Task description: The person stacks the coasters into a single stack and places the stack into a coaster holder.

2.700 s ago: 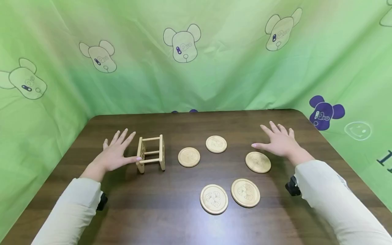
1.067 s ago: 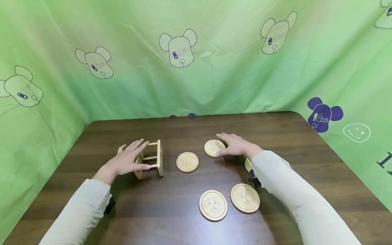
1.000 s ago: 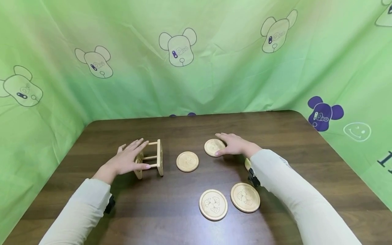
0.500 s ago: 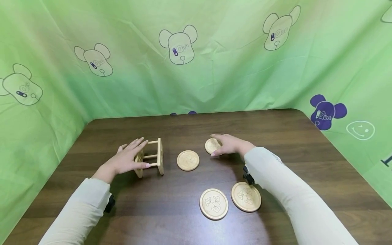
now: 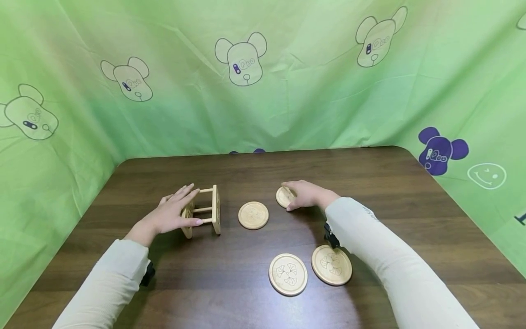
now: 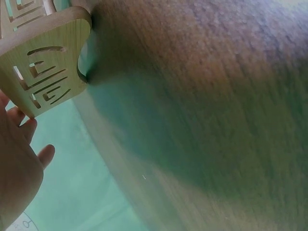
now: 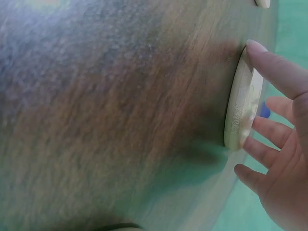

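Observation:
My left hand (image 5: 170, 212) grips a small wooden coaster rack (image 5: 216, 208) with rungs between its side panels; the thumb is at the front rung, the fingers over the left panel. In the left wrist view, fretwork cut-outs show in the rack (image 6: 48, 67), and fingertips touch its edge. My right hand (image 5: 308, 194) holds a round wooden coaster (image 5: 284, 196) at the rear middle of the table, partly covering it. In the right wrist view the thumb is on one edge of the coaster (image 7: 243, 106), with fingers at its far side; it lies on or close to the tabletop.
One wooden coaster (image 5: 253, 215) lies right of the rack. Two engraved ones, a left coaster (image 5: 288, 274) and a right coaster (image 5: 331, 265), lie nearer. The right sleeve (image 5: 361, 233) hides another. A green printed curtain (image 5: 283, 119) hangs behind the dark wooden table (image 5: 230, 292).
From spread fingers, my left hand has moved right onto the rack. My right hand has travelled left from the table's right side to the rear coaster, its fingers drawing in round it.

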A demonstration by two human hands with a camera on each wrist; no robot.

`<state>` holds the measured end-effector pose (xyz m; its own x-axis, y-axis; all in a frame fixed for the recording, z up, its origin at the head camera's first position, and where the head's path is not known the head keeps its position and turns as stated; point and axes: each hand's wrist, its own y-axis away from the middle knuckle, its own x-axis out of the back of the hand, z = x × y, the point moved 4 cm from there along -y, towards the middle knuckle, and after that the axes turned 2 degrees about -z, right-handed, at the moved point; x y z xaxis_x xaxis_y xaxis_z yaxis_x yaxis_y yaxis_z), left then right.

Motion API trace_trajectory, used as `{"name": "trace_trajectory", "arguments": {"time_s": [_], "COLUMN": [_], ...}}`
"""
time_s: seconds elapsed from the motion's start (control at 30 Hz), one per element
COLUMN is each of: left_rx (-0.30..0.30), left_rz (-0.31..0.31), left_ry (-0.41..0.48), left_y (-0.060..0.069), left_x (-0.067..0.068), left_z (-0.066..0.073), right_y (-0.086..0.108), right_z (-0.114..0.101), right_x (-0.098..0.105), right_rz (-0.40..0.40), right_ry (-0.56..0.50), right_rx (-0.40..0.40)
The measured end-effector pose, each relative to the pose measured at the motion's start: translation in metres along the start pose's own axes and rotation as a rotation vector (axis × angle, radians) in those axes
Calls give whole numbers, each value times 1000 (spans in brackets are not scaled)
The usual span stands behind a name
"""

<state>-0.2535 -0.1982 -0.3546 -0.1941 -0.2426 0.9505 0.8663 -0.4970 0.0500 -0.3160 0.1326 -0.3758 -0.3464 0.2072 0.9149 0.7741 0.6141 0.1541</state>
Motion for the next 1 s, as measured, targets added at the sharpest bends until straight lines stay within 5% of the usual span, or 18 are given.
{"name": "trace_trajectory", "arguments": {"time_s": [1.0], "left_rx": [8], "left_rz": [-18], "left_ry": [25], "left_y": [-1], "left_x": [0], "left_z": [0], "right_y": [6], "right_z": [-8], "right_x": [3], "right_rz": [44], "right_ry": [67], "right_rx": [78]}}
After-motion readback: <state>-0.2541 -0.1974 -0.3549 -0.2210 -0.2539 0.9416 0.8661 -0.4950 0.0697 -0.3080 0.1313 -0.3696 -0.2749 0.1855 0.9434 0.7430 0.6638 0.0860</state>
